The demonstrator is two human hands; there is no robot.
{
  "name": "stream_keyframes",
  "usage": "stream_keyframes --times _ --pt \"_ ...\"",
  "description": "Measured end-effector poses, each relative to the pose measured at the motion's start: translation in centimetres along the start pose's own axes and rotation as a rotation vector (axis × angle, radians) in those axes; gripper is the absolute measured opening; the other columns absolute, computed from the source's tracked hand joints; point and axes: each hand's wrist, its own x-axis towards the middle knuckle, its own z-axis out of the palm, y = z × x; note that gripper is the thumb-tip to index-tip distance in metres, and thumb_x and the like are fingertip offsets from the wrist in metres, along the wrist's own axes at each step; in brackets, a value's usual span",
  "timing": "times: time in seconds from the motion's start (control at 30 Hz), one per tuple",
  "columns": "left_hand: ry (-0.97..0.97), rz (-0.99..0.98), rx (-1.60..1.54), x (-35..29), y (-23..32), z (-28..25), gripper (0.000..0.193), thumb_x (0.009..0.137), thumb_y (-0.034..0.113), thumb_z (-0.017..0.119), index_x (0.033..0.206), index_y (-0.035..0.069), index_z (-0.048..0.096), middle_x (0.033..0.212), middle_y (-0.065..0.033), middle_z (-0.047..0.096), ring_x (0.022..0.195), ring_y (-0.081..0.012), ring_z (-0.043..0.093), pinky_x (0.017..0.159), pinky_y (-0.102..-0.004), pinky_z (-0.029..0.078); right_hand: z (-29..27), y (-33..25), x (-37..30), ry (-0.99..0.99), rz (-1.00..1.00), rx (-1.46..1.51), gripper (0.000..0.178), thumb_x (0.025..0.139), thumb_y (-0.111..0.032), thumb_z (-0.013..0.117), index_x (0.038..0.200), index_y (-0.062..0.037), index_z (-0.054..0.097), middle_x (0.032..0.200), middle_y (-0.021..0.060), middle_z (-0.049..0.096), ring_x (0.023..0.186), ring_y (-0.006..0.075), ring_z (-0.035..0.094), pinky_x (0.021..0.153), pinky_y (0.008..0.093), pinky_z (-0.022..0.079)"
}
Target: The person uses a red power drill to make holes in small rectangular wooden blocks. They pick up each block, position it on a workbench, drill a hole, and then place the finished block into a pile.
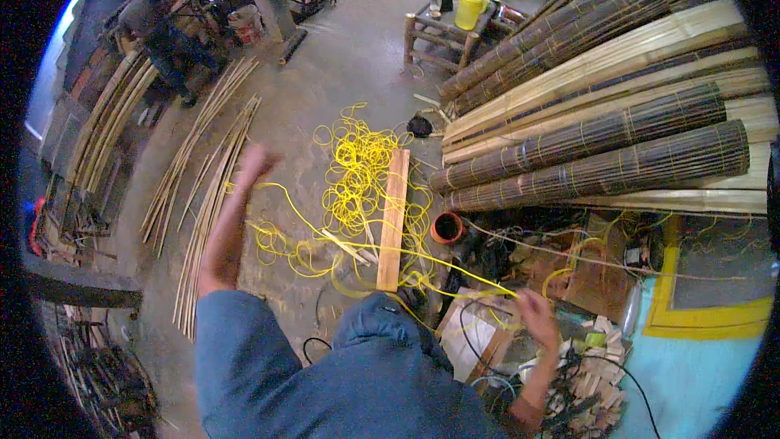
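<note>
Yellow cord (357, 171) lies in a tangled heap of loops on the floor in front of me. One strand of it runs across to my right hand (538, 321), whose fingers are closed on it. My left hand (258, 164) is raised at the left, blurred, with its fingers curled in. The cord passes by its wrist; what the fingers hold, if anything, cannot be made out. Between the hands a long, narrow wooden board (395, 219) lies over part of the heap. A few short pale wood strips (349, 248) lie beside it.
Long thin sticks (215, 211) lie on the left floor. Rolled slatted blinds (593, 162) are stacked at the right, near an orange-rimmed pot (447, 228). Wood offcuts (597, 386) pile up at lower right. A low table (443, 28) bears a yellow jug (470, 10). Another person (158, 28) is at far left.
</note>
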Motion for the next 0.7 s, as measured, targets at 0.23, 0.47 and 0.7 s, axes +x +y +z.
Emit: stream_keyframes --times 0.23,0.47,0.7 --pt "-1.22 0.605 -0.769 -15.3 31.8 -1.7 0.051 0.098 0.047 0.045 0.106 0.001 0.064 0.093 -0.0069 0.065 0.09 -0.0197 0.059 0.085 -0.0359 0.046 12.7 -10.4 8.6 -0.273 -0.371 0.224 0.028 0.096 -0.025 0.054 0.096 0.0015 0.062 0.077 0.0077 0.062 0.074 0.0137 0.055 0.071 0.0321 0.047" --pt "-0.611 0.107 -1.044 -8.0 22.4 -0.3 0.047 0.096 0.048 0.048 0.077 0.005 0.054 0.067 0.0031 0.045 0.062 -0.0089 0.043 0.056 -0.0287 0.04 3.4 -7.5 5.1 -0.351 -0.118 0.27 0.029 0.099 -0.025 0.048 0.079 -0.0048 0.051 0.067 -0.0046 0.041 0.061 0.006 0.038 0.053 0.0239 0.033" --pt "0.577 -0.255 -0.364 0.9 -8.1 -8.0 0.031 0.086 0.034 0.058 0.098 0.009 0.071 0.086 -0.0163 0.069 0.076 -0.0238 0.067 0.064 -0.0337 0.053 -12.2 -0.1 -5.7 0.031 0.149 0.35 0.032 0.092 -0.034 0.061 0.098 -0.0023 0.061 0.076 -0.0008 0.058 0.065 0.0072 0.049 0.056 0.0242 0.04"
